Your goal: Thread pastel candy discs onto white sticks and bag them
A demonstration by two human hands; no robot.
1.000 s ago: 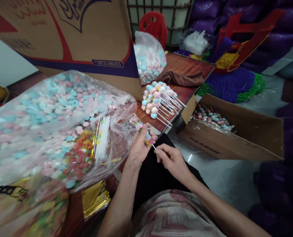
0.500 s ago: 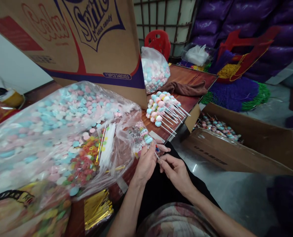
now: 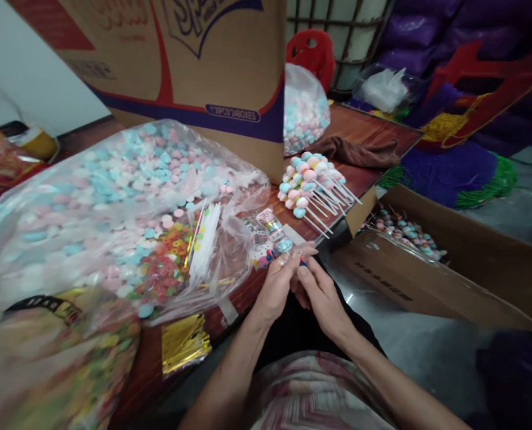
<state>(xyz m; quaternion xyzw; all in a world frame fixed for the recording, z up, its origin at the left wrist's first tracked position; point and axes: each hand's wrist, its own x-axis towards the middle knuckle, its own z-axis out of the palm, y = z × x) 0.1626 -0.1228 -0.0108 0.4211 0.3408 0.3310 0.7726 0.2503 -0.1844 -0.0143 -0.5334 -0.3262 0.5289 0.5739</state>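
My left hand [image 3: 280, 282] is closed on a candy skewer inside a clear printed wrapper [image 3: 270, 237], held at the table's near edge. My right hand [image 3: 320, 291] pinches the skewer's lower end right beside the left fingers; the stick is hidden between them. A heap of finished skewers [image 3: 309, 179] with white sticks lies on the brown table [image 3: 350, 119] just beyond. To the left sits a big clear bag of pink, blue and white candies [image 3: 113, 191], with white sticks [image 3: 205, 239] and ring candies [image 3: 171, 251] inside.
A large printed carton [image 3: 194, 65] stands behind the bag. A second candy bag [image 3: 304, 110] and brown cloth [image 3: 355, 152] lie further back. An open cardboard box [image 3: 449, 263] with wrapped skewers sits on the floor at right. Gold twist ties [image 3: 185, 343] lie near the table's edge.
Both hands have come closer together; the right fingers slid up the stick until it no longer shows. The wrapper now covers more of the skewer. The camera shifted right.
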